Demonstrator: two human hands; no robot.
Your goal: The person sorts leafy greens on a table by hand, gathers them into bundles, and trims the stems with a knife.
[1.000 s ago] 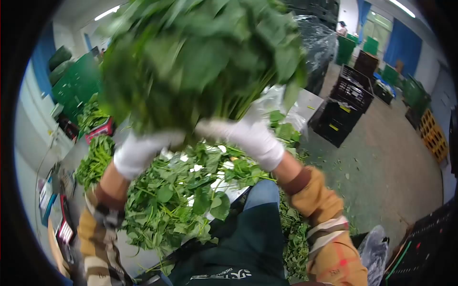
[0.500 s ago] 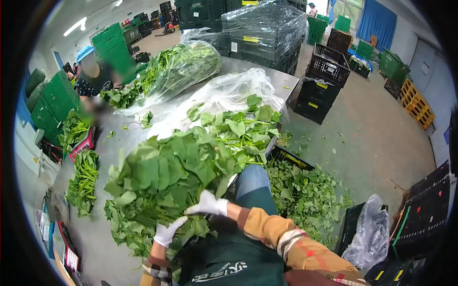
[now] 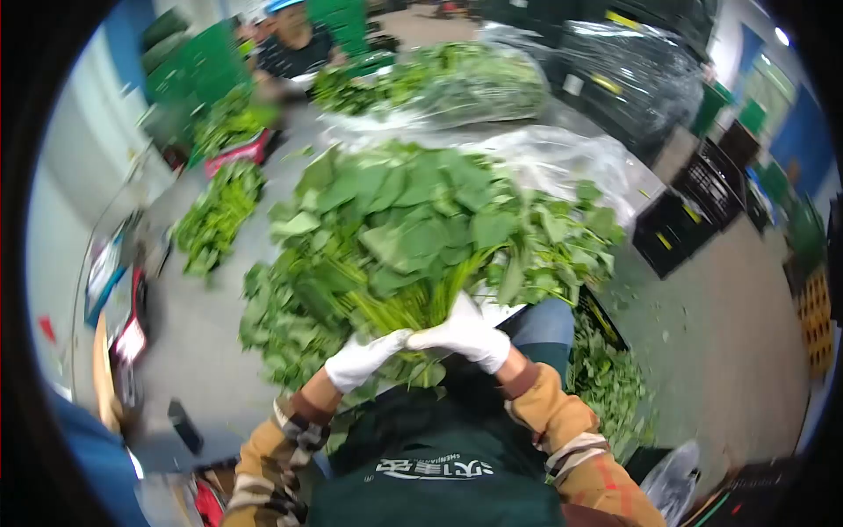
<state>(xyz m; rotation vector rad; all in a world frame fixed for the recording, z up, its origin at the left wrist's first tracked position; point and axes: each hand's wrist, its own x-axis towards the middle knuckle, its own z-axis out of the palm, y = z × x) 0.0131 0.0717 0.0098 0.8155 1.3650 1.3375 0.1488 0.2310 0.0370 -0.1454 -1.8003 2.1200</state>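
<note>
A large bunch of leafy greens (image 3: 404,220) fans out in front of my body, its leaves away from me and its stems toward me. My left hand (image 3: 364,358), in a white glove, closes round the stem ends from the left. From the right, my gloved right hand (image 3: 465,336) grips the same stems, and the fingers of both hands meet at the base. Loose greens (image 3: 272,316) lie on the table to the left of the bunch. More leafy stems (image 3: 571,237) are heaped to its right, beside clear plastic film (image 3: 562,158).
A tied bundle (image 3: 219,211) lies on the metal table (image 3: 184,325) at left, near a red scale (image 3: 237,154). A bagged pile of greens (image 3: 457,83) sits at the back. A person (image 3: 294,48) is across the table. Black crates (image 3: 676,228) stand at right.
My view has swung left. My hands have come together round the stems, and the bunch now stands more squarely in front of me.
</note>
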